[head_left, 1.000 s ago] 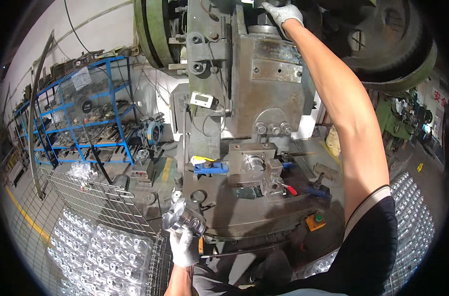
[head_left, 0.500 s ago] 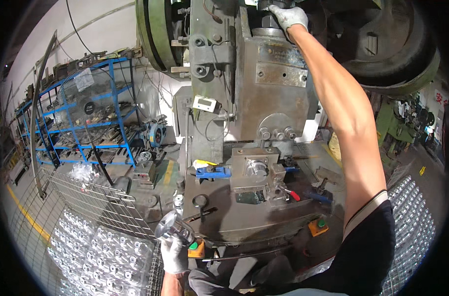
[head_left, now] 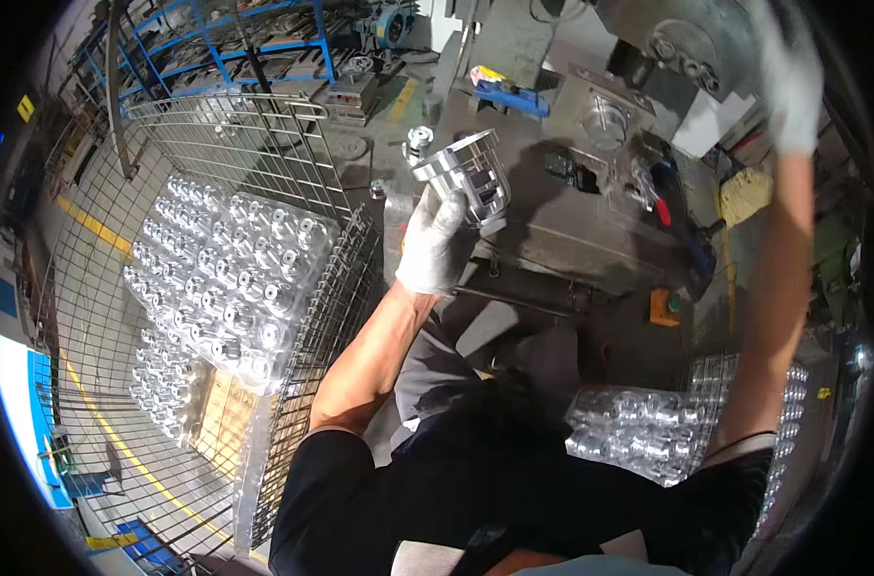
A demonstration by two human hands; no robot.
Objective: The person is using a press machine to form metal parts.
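My gloved left hand (head_left: pixel 435 245) is closed around a shiny metal housing (head_left: pixel 477 187) with a round open rim and cut-out sides, held up near the left end of the press bed (head_left: pixel 562 226). Just beyond it a small silver fitting (head_left: pixel 418 142) shows; whether it touches the housing I cannot tell. At the upper right my gloved right hand (head_left: pixel 792 86) is raised beside the press, its fingers smeared by motion. A metal die block (head_left: pixel 605 125) sits on the bed, close to a red-handled tool (head_left: pixel 662 211) and a blue clamp-like tool (head_left: pixel 509 96).
To my left stands a wire cage (head_left: pixel 360 254) with several layers of silver parts (head_left: pixel 230 278) in clear trays. More silver parts (head_left: pixel 634 422) lie at the lower right. An orange button box (head_left: pixel 664 307) is at the bed's front. Blue shelving (head_left: pixel 327 43) stands behind.
The view has swung down and left. My left hand has lifted and turned the housing. My right hand has come away from the press's upper part and swung out to the right.
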